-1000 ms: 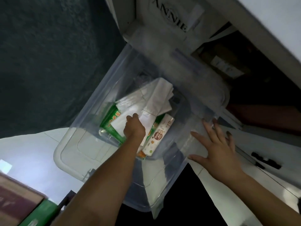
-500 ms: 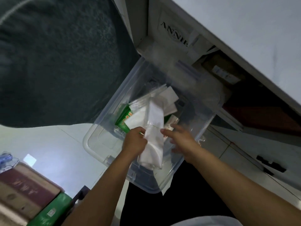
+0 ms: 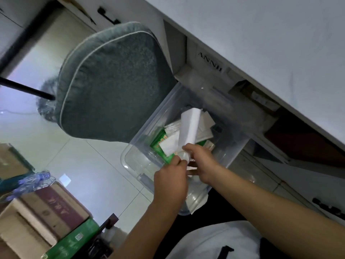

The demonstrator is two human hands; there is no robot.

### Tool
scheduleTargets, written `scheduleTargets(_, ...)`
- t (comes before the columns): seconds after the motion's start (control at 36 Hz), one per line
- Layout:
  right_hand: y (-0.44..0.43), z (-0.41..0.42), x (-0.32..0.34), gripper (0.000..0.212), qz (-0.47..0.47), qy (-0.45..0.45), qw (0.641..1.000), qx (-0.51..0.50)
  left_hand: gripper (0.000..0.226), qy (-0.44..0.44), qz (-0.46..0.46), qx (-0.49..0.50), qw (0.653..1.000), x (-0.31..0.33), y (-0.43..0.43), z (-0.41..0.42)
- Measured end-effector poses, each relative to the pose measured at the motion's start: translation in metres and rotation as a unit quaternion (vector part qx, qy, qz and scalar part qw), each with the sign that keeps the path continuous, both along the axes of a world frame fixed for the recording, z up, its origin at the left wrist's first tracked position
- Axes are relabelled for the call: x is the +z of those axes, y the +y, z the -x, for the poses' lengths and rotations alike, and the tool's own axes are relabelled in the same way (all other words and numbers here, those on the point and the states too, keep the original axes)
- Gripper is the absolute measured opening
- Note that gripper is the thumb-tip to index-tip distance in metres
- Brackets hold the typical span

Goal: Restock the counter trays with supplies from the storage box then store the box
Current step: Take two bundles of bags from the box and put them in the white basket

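A clear plastic storage box (image 3: 141,165) sits on the pale floor beneath the white counter (image 3: 261,43). Inside lie a green packet (image 3: 158,144), flat white packets and other wrapped supplies. Both hands meet over the box's near half. My left hand (image 3: 170,181) and my right hand (image 3: 202,162) both grip the lower end of a long white packet (image 3: 190,126), which stands up out of the box, tilted. Its bottom end is hidden between my fingers.
A grey-green cushioned chair (image 3: 110,85) stands just left of the box. Stacked cardboard and green boxes (image 3: 46,217) fill the lower left. Open shelves under the counter hold brown boxes (image 3: 308,146). Drawer fronts with black handles (image 3: 328,206) run along the right.
My left hand lifted the white packet out of the box's contents. My right hand left the box's rim and joined it on the packet. The view swung left and up.
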State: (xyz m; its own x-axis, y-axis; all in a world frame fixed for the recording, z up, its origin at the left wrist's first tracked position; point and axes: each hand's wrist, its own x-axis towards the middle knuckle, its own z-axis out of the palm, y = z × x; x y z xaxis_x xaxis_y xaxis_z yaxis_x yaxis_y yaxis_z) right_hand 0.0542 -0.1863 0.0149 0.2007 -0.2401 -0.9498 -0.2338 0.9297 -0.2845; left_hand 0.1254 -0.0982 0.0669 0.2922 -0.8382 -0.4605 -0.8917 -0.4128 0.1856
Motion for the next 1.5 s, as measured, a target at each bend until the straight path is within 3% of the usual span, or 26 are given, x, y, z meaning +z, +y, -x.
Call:
scheduleTargets(0.17, 0.005, -0.004, 0.009, 0.011, -0.01, -0.044, 0.999, -0.025, 0.04, -0.026, 0.025, 0.004, 0.999, 0.02, 0.005, 0.011)
scheduleTargets(0.22, -0.002, -0.001, 0.011, 0.015, -0.014, -0.081, 0.996, -0.027, 0.043, 0.032, 0.008, 0.083, 0.996, 0.026, 0.011, 0.007)
scheduleTargets(0.31, -0.015, 0.006, 0.015, 0.025, -0.005, -0.146, 0.989, -0.018, 0.076, 0.096, 0.044, 0.217, 0.971, 0.032, 0.018, -0.01)
scheduleTargets(0.36, -0.024, 0.014, 0.018, 0.038, 0.002, -0.186, 0.982, -0.011, 0.083, 0.225, 0.036, 0.337, 0.913, 0.035, 0.02, -0.021)
scheduleTargets(0.44, -0.034, 0.026, 0.025, 0.035, 0.012, -0.21, 0.977, 0.026, 0.063, 0.398, -0.015, 0.443, 0.804, 0.033, 0.025, -0.029)
scheduleTargets(0.53, -0.04, 0.04, 0.024, 0.026, 0.033, -0.178, 0.982, 0.056, 0.055, 0.46, -0.022, 0.461, 0.759, 0.022, 0.03, -0.026)
scheduleTargets(0.61, -0.038, 0.056, 0.016, 0.023, 0.039, -0.139, 0.988, 0.05, 0.054, 0.489, -0.044, 0.456, 0.742, 0.006, 0.032, -0.015)
scheduleTargets(0.81, -0.033, 0.092, 0.008, 0.032, 0.052, -0.105, 0.993, 0.003, 0.051, 0.512, -0.08, 0.405, 0.753, -0.024, 0.029, -0.002)
scheduleTargets(0.97, -0.028, 0.11, 0.001, 0.028, 0.104, -0.042, 0.992, -0.052, 0.044, 0.528, -0.136, 0.361, 0.756, -0.05, 0.014, -0.003)
scheduleTargets(1.08, -0.025, 0.119, -0.004, 0.028, 0.142, 0.01, 0.985, -0.1, 0.033, 0.492, -0.121, 0.416, 0.755, -0.08, 0.005, -0.012)
scheduleTargets(1.17, -0.024, 0.125, -0.005, 0.03, 0.157, 0.041, 0.979, -0.119, 0.032, 0.415, -0.111, 0.421, 0.799, -0.114, 0.003, -0.026)
scheduleTargets(1.31, -0.019, 0.134, -0.014, 0.036, 0.153, 0.072, 0.976, -0.134, 0.041, 0.305, -0.143, 0.324, 0.884, -0.172, -0.007, -0.049)
scheduleTargets(1.5, -0.009, 0.146, -0.033, 0.041, 0.143, 0.098, 0.969, -0.174, 0.066, 0.177, -0.173, 0.179, 0.952, -0.239, -0.04, -0.068)
